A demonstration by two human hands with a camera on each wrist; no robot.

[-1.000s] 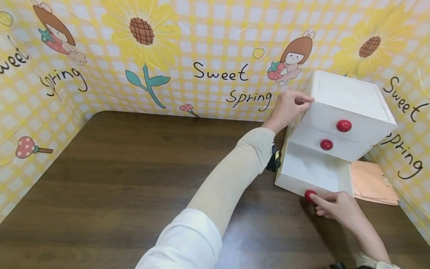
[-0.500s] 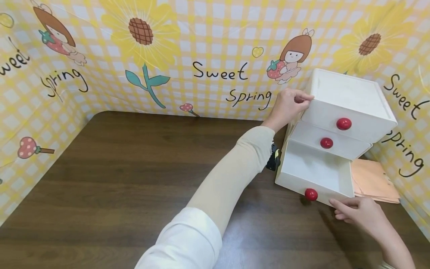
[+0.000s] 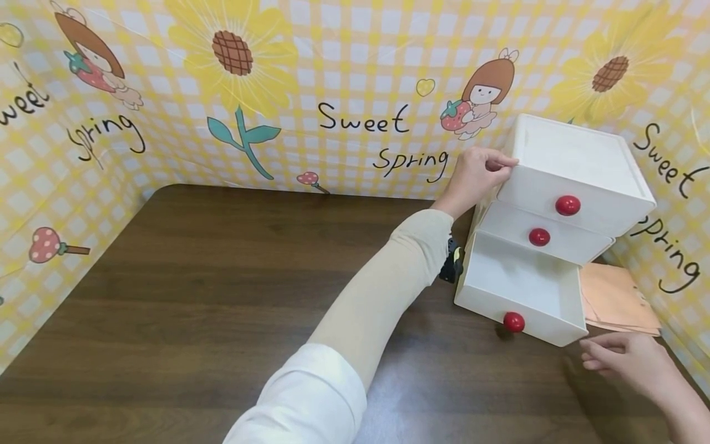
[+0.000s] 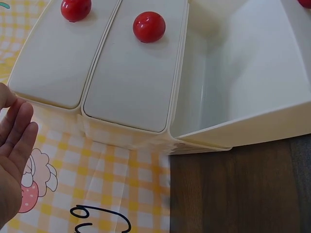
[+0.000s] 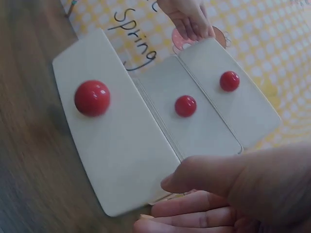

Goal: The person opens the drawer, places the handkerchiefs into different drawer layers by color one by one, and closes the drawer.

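A white drawer cabinet (image 3: 577,154) with three red-knobbed drawers stands at the right of the table. Its bottom drawer (image 3: 560,330) is pulled out, the white floor inside showing; the two upper drawers are closed. At the cabinet's upper front left corner, my left hand (image 3: 479,176) holds the edge between thumb and fingertips. My right hand (image 3: 632,361) is just off the bottom drawer's front right corner, fingers loosely bent and holding nothing. In the right wrist view, its thumb (image 5: 209,174) overlaps the drawer front near the red knob's (image 5: 92,98) far end.
A folded peach-orange cloth (image 3: 621,299) lies on the dark wooden table (image 3: 249,320) at the cabinet's right side. A yellow checked sheet (image 3: 355,74) printed with flowers and lettering walls in the back and sides.
My right hand has let go of the bottom drawer's red knob and slid right along the front, past its corner. My left hand and the drawer stay in place.
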